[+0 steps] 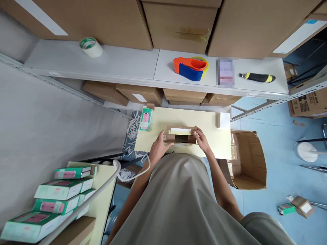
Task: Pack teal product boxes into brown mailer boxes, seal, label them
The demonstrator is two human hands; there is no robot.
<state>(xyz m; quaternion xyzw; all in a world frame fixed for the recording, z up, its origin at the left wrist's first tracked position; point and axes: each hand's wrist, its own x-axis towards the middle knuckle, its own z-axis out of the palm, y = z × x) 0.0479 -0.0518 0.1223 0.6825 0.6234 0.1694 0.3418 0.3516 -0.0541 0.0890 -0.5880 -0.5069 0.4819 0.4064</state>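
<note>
On the pale yellow table, close to my body, is a small brown cardboard box with a white label and a dark strip on it. My left hand grips its left end, thumb along the near edge and fingers at the far corner. At the opposite end my right hand holds the box with its fingers on the top right corner. A green and white box with a pink picture stands at the table's far left. A white box sits at the far right.
A grey shelf behind the table carries a tape roll, an orange and blue tape dispenser and a utility knife. An open carton stands on the right. Green and white boxes are stacked at left, by a white cable-like tube.
</note>
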